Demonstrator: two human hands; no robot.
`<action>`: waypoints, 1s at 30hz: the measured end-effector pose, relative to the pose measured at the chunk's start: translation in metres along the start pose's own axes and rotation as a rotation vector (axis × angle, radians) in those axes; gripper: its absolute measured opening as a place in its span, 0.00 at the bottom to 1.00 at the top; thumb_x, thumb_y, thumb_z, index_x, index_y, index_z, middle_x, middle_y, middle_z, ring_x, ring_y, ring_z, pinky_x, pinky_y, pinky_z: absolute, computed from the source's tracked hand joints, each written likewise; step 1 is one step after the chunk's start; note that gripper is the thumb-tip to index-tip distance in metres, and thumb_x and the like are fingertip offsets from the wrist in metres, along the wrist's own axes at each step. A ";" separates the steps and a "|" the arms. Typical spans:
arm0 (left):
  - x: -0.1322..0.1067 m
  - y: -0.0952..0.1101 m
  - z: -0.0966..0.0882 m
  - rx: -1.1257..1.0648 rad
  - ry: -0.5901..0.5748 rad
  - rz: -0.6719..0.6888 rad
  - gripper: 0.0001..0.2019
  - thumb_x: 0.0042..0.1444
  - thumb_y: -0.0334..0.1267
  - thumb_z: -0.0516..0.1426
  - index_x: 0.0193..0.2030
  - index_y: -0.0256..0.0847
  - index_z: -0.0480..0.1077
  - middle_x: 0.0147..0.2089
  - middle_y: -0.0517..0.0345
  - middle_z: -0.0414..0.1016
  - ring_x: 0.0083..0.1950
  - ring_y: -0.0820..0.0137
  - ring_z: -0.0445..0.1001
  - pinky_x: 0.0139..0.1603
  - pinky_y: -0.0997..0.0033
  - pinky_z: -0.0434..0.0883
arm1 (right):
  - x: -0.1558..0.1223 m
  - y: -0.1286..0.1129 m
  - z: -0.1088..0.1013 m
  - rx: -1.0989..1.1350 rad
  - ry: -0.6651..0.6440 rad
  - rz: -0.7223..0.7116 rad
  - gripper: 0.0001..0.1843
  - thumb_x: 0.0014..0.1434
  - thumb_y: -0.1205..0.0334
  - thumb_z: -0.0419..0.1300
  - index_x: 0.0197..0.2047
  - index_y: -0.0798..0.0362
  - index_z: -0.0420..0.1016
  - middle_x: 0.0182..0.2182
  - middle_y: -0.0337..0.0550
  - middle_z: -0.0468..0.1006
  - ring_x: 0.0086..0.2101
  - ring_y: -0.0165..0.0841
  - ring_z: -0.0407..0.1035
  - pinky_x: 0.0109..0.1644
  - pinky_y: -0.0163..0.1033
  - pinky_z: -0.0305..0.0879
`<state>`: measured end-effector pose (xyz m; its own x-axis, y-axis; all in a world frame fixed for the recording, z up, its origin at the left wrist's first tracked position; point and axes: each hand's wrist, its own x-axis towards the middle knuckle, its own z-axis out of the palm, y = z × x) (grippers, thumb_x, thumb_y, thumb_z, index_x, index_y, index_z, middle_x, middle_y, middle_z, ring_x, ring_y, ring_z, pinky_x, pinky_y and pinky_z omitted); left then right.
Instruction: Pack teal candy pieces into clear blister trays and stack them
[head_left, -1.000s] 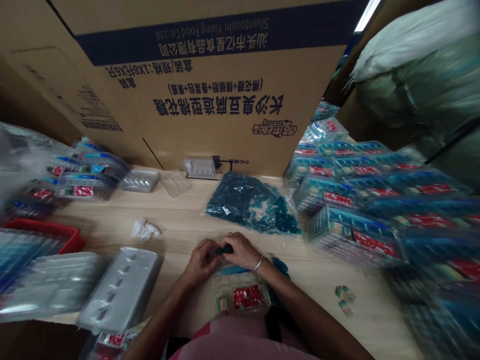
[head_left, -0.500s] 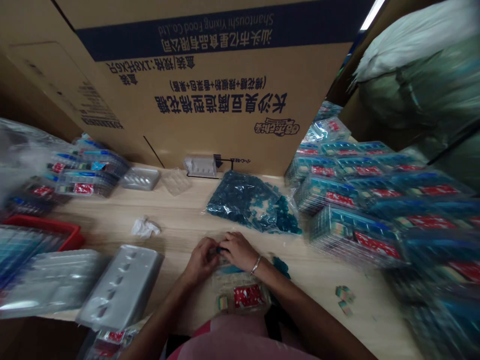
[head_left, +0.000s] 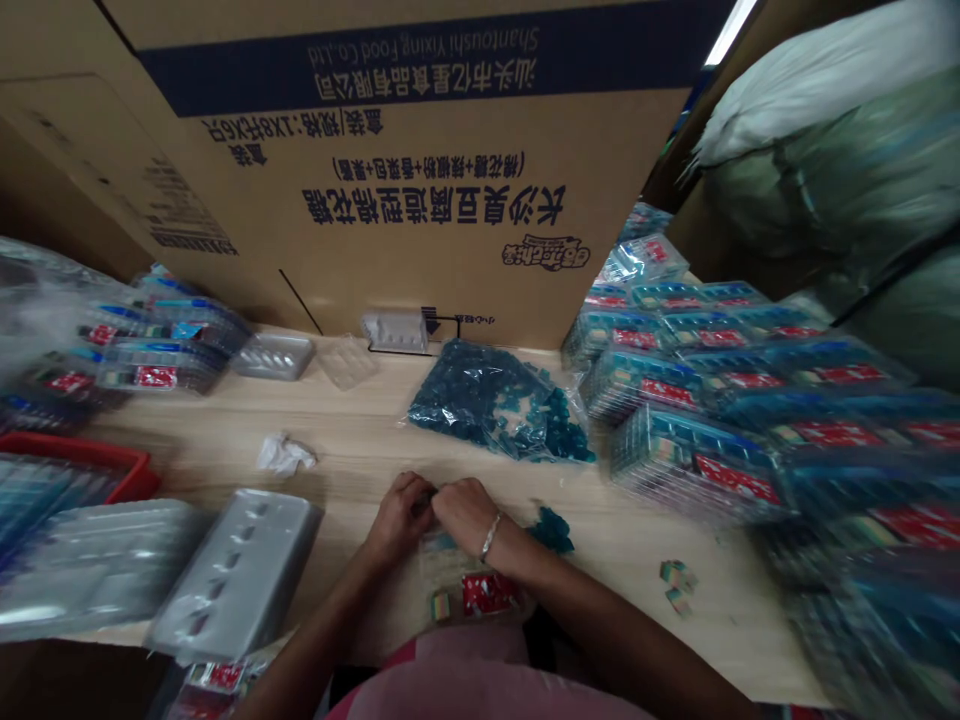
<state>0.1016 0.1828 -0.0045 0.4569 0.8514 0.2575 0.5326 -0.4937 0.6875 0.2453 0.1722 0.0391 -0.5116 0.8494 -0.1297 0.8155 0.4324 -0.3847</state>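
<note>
"Both bare hands: where are they, the left hand [head_left: 401, 515] and the right hand [head_left: 463, 508]?"

"Together, fingers meeting above the far edge of the shallow clear plastic tray [head_left: 442, 570] on the pale wood-grain bench [head_left: 360, 440]. I cannot tell whether they pinch anything; the fingers hide it."

"What sits in that tray?"

"Toward its near edge, a red packet with white spots [head_left: 487, 593]; at its near left corner, a small striped pastel block [head_left: 440, 605]. The right forearm, a silvery bracelet [head_left: 490, 537] at its wrist, crosses the tray's right side."

"And around the tray?"

"Just to its right, a loose heap of teal pieces [head_left: 551, 530]; well to its right, a few striped pastel bits [head_left: 677, 580]. Beyond it, a clear plastic bag of teal pieces [head_left: 472, 400]; farthest beyond, a tall brown cardboard box with a navy band [head_left: 420, 260]."

"On its left?"

"A long grey moulded plastic tray [head_left: 240, 570]."
</note>
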 end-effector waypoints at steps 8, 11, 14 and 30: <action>0.003 -0.002 0.001 0.088 -0.015 0.006 0.05 0.49 0.31 0.54 0.35 0.40 0.68 0.35 0.55 0.68 0.39 0.66 0.67 0.40 0.67 0.68 | -0.059 0.058 -0.065 0.002 0.357 0.271 0.06 0.52 0.70 0.55 0.31 0.53 0.73 0.29 0.41 0.76 0.29 0.30 0.70 0.33 0.32 0.61; 0.004 -0.004 -0.001 0.091 -0.035 0.004 0.06 0.49 0.30 0.54 0.34 0.39 0.68 0.34 0.55 0.68 0.39 0.66 0.67 0.40 0.67 0.68 | -0.096 0.092 -0.086 -0.159 0.539 0.508 0.14 0.53 0.75 0.51 0.41 0.55 0.72 0.37 0.47 0.75 0.34 0.34 0.70 0.36 0.36 0.62; 0.007 -0.007 0.002 0.103 -0.044 0.028 0.06 0.49 0.32 0.55 0.35 0.39 0.69 0.34 0.54 0.69 0.39 0.65 0.67 0.41 0.65 0.68 | -0.125 0.105 -0.080 -0.131 0.511 0.501 0.17 0.53 0.75 0.50 0.43 0.54 0.72 0.41 0.48 0.74 0.38 0.36 0.70 0.39 0.37 0.64; 0.040 0.065 0.016 0.183 -0.206 0.159 0.07 0.53 0.32 0.53 0.33 0.40 0.73 0.35 0.51 0.75 0.40 0.63 0.70 0.46 0.60 0.65 | -0.143 0.102 -0.030 0.253 0.347 0.462 0.09 0.52 0.70 0.55 0.34 0.53 0.76 0.29 0.41 0.78 0.29 0.31 0.69 0.33 0.33 0.59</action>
<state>0.1658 0.1823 0.0396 0.6694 0.7165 0.1963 0.5535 -0.6573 0.5115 0.4102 0.1041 0.0457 0.0302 0.9985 -0.0460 0.8202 -0.0511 -0.5697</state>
